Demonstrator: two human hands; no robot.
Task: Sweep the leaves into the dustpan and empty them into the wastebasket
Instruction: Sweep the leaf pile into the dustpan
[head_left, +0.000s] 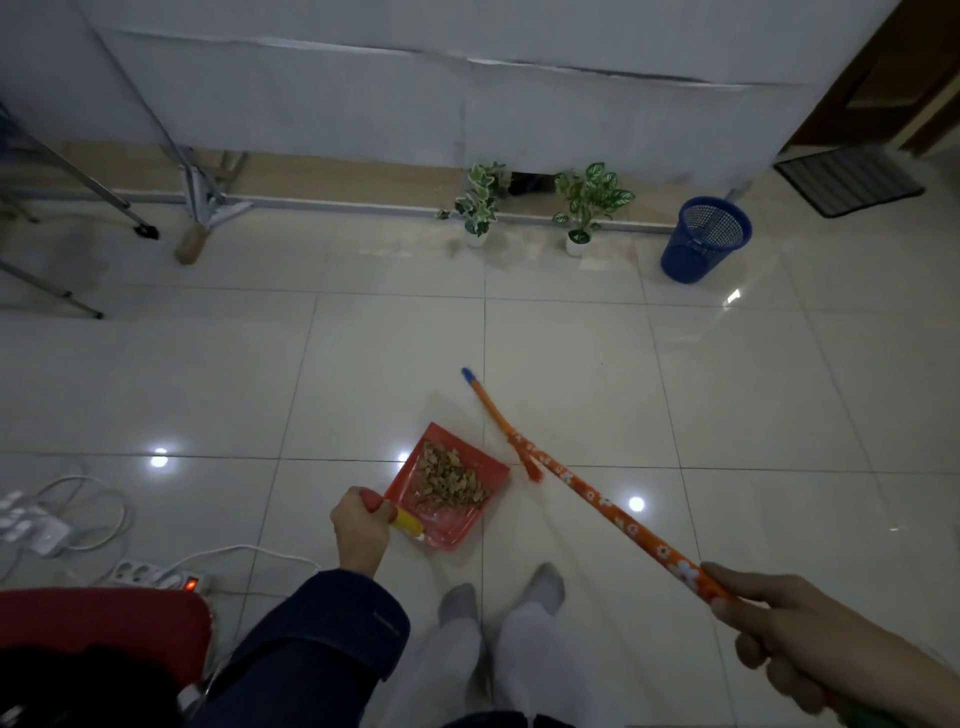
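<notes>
Left hand clamped on the dustpan handle, leaves heaped inside; right hand wrapped round the broom. Wastebasket well off at one o'clock. Best carried level, tipped only once over the rim.

Your left hand sits low at the near centre, knuckles up, fingers curled tight around a handle, the wrist bent downward out of a dark blue sleeve. Your right hand is at the near right, raised closer to the camera, bare forearm running off the corner, fingers wrapped round a stick with the forefinger lying along it.
</notes>
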